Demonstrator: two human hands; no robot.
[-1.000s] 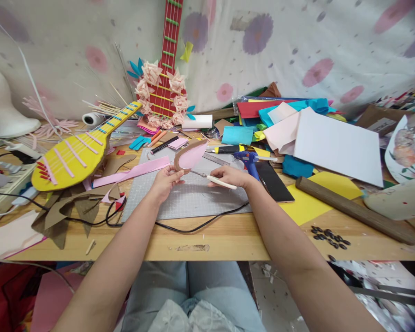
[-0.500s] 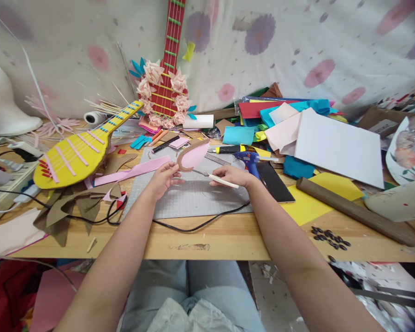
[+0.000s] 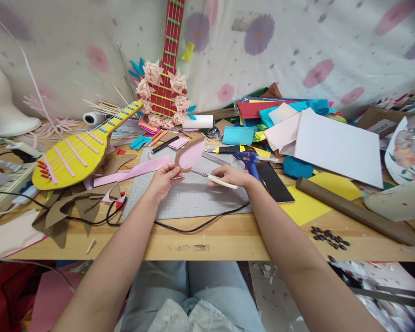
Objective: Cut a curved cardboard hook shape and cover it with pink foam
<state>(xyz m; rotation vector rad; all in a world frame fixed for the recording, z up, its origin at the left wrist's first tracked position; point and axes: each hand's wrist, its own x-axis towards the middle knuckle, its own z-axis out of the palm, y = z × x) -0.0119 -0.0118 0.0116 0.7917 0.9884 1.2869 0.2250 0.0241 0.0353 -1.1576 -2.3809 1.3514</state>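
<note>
Between the fingers of my left hand [image 3: 166,179] is a leaf-shaped piece of pink and brown felt [image 3: 192,154], pink inside with a brown border. It is held up over the grey cutting mat [image 3: 180,205]. My right hand [image 3: 230,176] grips a pair of scissors [image 3: 221,181] with white handles. The scissor blades point left, their tips close to the lower edge of the felt piece. Whether the blades touch it, I cannot tell.
A blue glue gun [image 3: 249,161] and a black phone-like slab [image 3: 273,182] lie right of the mat. The yellow paper lute [image 3: 71,159] rests at left. A black cable [image 3: 197,229] crosses the front. Near the right edge are a brown tube [image 3: 352,210] and small black beads [image 3: 330,237].
The felt piece has shifted slightly left and turned a little in my left hand, whose fingers have closed further round its lower end. My right hand with the scissors has barely moved.
</note>
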